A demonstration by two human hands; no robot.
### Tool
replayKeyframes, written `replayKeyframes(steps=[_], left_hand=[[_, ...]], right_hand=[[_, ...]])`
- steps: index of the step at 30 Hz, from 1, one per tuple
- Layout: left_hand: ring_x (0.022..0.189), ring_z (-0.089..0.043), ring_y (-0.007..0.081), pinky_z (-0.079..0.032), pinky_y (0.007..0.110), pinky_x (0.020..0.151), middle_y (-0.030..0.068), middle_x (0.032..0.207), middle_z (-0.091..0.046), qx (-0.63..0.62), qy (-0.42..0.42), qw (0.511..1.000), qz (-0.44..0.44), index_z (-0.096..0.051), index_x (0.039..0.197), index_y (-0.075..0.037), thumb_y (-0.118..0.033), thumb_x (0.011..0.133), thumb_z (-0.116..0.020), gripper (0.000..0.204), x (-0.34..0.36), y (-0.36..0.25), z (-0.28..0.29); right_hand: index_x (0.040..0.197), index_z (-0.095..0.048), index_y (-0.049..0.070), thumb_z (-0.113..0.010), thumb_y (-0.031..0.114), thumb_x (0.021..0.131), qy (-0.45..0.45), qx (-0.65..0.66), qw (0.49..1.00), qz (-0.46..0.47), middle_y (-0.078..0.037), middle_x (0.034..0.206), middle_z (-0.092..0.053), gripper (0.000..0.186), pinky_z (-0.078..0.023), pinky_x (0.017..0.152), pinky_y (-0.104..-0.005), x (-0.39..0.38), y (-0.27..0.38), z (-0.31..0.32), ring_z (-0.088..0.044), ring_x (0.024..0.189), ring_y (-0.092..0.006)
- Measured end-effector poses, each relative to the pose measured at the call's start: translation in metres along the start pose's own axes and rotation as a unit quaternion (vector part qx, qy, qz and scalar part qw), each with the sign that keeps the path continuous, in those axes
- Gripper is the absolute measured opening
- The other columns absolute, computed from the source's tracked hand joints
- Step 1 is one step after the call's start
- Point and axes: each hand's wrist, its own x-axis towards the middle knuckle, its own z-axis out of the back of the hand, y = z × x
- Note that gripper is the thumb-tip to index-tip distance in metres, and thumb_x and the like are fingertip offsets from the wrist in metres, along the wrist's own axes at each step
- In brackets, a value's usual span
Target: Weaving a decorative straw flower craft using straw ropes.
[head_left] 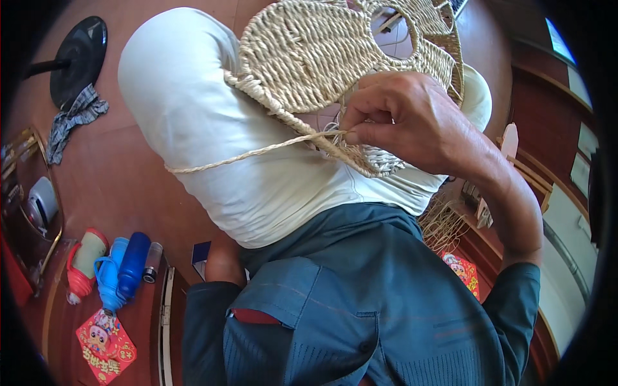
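A woven straw basket-like piece (309, 51) with a round opening rests across my light-trousered lap. A twisted straw cord (251, 154) runs from the outer side of my left thigh to the edge of the weave. My right hand (412, 122) has thumb and forefinger pinched on that cord, just above the piece's near braided rim. Loose pale strands (331, 125) stick out close to those fingertips. Of my left arm only a short stretch of forearm (225, 260) shows beside my hip; the left hand itself is hidden.
At the far left stands a black round base (78, 61) with a checked cloth (77, 119) against it. Blue bottles (134, 264) and a red decorated paper (106, 344) are at lower left. A tangle of loose straw cord (444, 225) lies to my right.
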Motion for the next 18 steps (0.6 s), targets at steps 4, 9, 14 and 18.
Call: replayKeyframes(steps=[4,9,14,18], left_hand=[[0.099,-0.074,0.0306,-0.061,0.042,0.092,0.0148,0.106,-0.074,0.0,-0.008,1.0,0.004,-0.069,0.112,-0.004,-0.017,0.102,-0.063,0.017,0.013,0.019,0.008],[0.097,-0.074,0.0286,-0.061,0.041,0.091,0.0133,0.103,-0.073,-0.068,-0.023,0.997,0.024,-0.068,0.112,-0.004,-0.014,0.103,-0.062,0.014,0.059,0.051,0.025],[0.092,-0.072,0.0231,-0.059,0.037,0.087,0.0093,0.098,-0.07,-0.381,-0.066,0.922,-0.015,-0.065,0.112,-0.004,-0.008,0.104,-0.058,0.011,0.067,0.065,0.077],[0.085,-0.066,0.0123,-0.054,0.028,0.078,0.0027,0.096,-0.065,-0.454,-0.164,0.859,-0.168,-0.06,0.118,-0.005,0.001,0.109,-0.05,0.016,0.026,0.034,0.162]], right_hand=[[0.092,-0.079,0.004,-0.077,0.018,0.086,-0.019,0.013,1.0,0.018,-0.015,0.08,-0.073,0.015,-0.057,0.076,-0.0472,0.0,-0.005,-0.003,-0.074,0.079,-0.0366],[0.096,-0.08,0.003,-0.08,0.017,0.086,-0.002,-0.017,1.0,-0.006,-0.015,0.092,-0.075,0.017,-0.057,0.077,-0.0447,0.0,0.001,0.001,-0.074,0.085,-0.0331],[0.096,-0.079,0.001,-0.083,0.013,0.085,0.023,-0.008,0.998,-0.056,-0.012,0.089,-0.072,0.017,-0.053,0.074,-0.0413,0.001,0.015,0.008,-0.069,0.079,-0.0298],[0.096,-0.078,-0.001,-0.082,0.011,0.087,0.0,0.036,0.999,-0.03,-0.012,0.091,-0.072,0.016,-0.053,0.072,-0.0407,-0.002,0.013,0.003,-0.069,0.077,-0.0275]])
